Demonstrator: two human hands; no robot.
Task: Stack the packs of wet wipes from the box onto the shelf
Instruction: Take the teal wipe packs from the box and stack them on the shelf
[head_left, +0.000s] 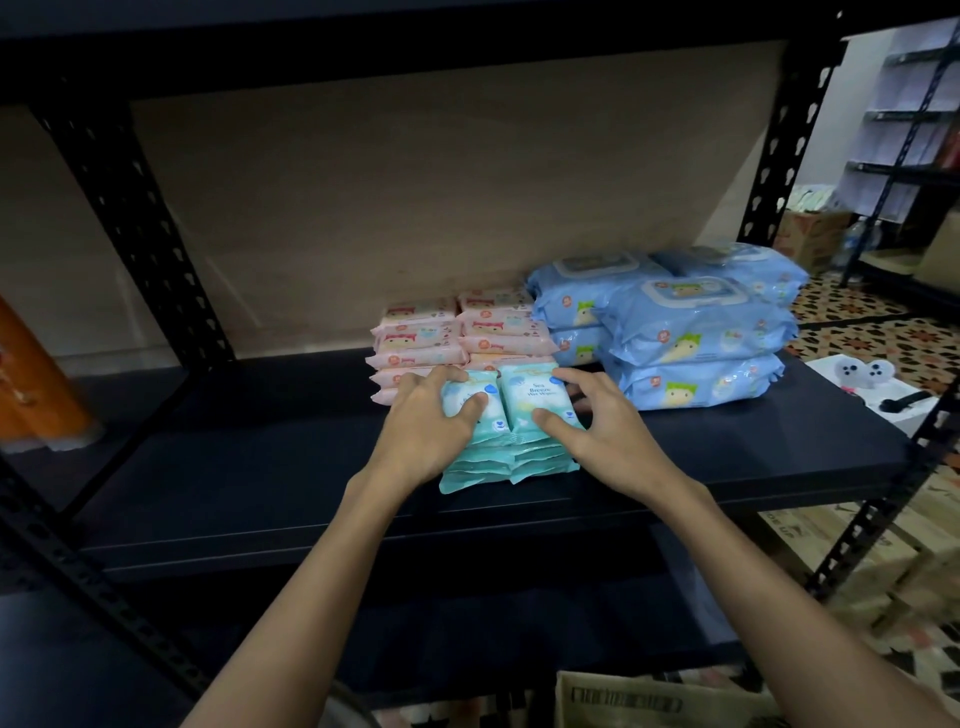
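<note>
We have both hands on the two teal stacks of wet wipe packs (511, 415), which sit side by side on the dark shelf (260, 467), near its front edge and in front of the pink packs (441, 338). The packs lie straight ahead of us, between the two hands, so neither arm is clearly nearer; each takes the stack on its own side. Their long axis runs away from us, front to back, with the crimped short ends facing us.

Our left hand (431, 421) curls over the top left pack, thumb lying across its face and fingers wrapping the far and outer edge. Our right hand (587, 421) cups the right stack the same way, thumb on the printed top, fingers bent round the outer side. Both hands thus hold the stacks from outside, pressing inward.

The top packs are small, glossy, pale turquoise pouches; the right one reads "Sea Breeze Wet Wipes". Several more lie beneath, their edges slightly fanned. Larger blue packs (691, 338) stand stacked just to the right. We judge the coming move to be a squaring of these two stacks. A cardboard box (649, 701) shows at the bottom edge.
</note>
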